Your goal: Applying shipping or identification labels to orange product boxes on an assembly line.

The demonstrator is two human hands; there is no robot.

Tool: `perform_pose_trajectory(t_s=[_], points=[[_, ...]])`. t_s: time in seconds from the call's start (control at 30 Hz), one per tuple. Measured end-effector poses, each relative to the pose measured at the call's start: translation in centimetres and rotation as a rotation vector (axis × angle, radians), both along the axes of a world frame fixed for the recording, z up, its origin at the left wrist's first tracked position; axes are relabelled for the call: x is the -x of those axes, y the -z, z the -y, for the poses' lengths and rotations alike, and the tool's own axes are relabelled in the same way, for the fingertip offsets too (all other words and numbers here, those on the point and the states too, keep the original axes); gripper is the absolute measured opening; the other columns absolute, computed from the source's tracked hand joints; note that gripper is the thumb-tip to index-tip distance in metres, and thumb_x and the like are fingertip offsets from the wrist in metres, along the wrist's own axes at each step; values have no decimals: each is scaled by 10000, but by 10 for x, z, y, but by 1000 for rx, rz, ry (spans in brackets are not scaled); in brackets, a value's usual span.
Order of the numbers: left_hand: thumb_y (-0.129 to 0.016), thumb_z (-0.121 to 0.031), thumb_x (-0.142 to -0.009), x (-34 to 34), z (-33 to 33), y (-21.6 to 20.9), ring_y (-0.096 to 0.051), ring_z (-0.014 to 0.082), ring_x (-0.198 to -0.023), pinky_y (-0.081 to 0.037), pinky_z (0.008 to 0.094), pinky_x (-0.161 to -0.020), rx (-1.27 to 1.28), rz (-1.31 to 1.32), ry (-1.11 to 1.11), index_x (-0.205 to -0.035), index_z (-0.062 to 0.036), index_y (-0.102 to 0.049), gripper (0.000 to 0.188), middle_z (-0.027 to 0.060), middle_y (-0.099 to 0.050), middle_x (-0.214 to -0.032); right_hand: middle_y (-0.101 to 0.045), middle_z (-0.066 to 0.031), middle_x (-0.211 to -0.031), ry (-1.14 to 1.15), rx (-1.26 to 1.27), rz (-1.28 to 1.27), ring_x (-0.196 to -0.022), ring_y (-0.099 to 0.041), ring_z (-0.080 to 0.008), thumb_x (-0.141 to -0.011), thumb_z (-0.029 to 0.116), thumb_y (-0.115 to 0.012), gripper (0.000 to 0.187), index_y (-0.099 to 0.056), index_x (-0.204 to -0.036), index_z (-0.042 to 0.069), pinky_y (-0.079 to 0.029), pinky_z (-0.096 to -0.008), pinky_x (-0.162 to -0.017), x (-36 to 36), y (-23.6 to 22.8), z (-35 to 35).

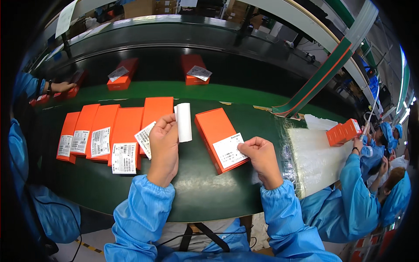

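My left hand (163,150) is closed on a curled strip of white label paper (184,122), held up over the table. Just right of it, an orange box (208,120) lies tilted on the dark green table (196,198). A white printed label (227,150) lies over the box's near end. My right hand (263,160) pinches the label's right edge between thumb and finger; whether that edge is stuck down I cannot tell. Left of my left hand, several orange boxes (99,120) stand in a row. Each carries a white label at its near end, and one label (145,139) sits crooked.
Beyond the table runs a dark conveyor belt (157,74) with orange boxes (122,82) on it. A co-worker's hand (63,86) touches a box at far left. On the right, a film-covered surface (312,157) adjoins the table; a co-worker holds orange boxes (342,133) there. A green post (321,72) rises behind.
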State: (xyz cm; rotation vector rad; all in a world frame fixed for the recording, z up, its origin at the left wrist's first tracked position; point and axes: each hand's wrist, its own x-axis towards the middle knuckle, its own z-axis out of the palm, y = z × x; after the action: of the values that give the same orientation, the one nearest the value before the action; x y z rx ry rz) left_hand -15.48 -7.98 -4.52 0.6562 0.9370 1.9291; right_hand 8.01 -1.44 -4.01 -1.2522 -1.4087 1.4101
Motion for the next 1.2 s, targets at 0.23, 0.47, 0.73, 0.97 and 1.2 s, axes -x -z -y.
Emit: perform_pose_trajectory(t_s=[0.23,0.47,0.73,0.97,1.2], points=[[-565,-107,-974,0,3,-4,-617,66,-883,-522,209,-767,27,-12,30,-1173,-15,-550,219,35,-636,-1036,-712,-118,-812,-16,33,24,-710,-669,-119,-840,35,-734,129,-636,-882,-37,-527,-228,-669,3,-3,0],[-558,-115,-980,0,4,-7,-614,57,-869,-521,207,-758,1,-18,48,-1161,-22,-555,204,29,-637,-1023,-714,-115,-807,-14,35,17,-702,-668,-115,-839,36,-737,127,-638,-875,-35,-526,-224,-663,2,-2,-1],[-559,-122,-985,-1,4,-7,-611,51,-864,-518,200,-756,6,-57,67,-1152,-27,-560,191,21,-635,-1011,-714,-107,-799,-12,20,17,-691,-662,-102,-838,39,-737,126,-639,-873,-31,-519,-214,-648,2,0,-2],[-572,-126,-983,-4,5,-10,-611,47,-854,-514,192,-746,0,-71,69,-1142,-27,-560,187,19,-637,-1003,-708,-100,-780,20,-148,199,-659,-645,-118,-811,105,-769,193,-636,-879,-17,-509,-250,-617,2,7,4],[-574,-111,-981,-1,5,-6,-598,32,-831,-488,181,-696,9,-129,68,-1114,-24,-560,160,13,-638,-969,-530,-263,-1235,206,-774,810,-1167,-491,-405,-673,238,-878,680,-576,-1266,97,-457,-484,-908,32,-20,45]])
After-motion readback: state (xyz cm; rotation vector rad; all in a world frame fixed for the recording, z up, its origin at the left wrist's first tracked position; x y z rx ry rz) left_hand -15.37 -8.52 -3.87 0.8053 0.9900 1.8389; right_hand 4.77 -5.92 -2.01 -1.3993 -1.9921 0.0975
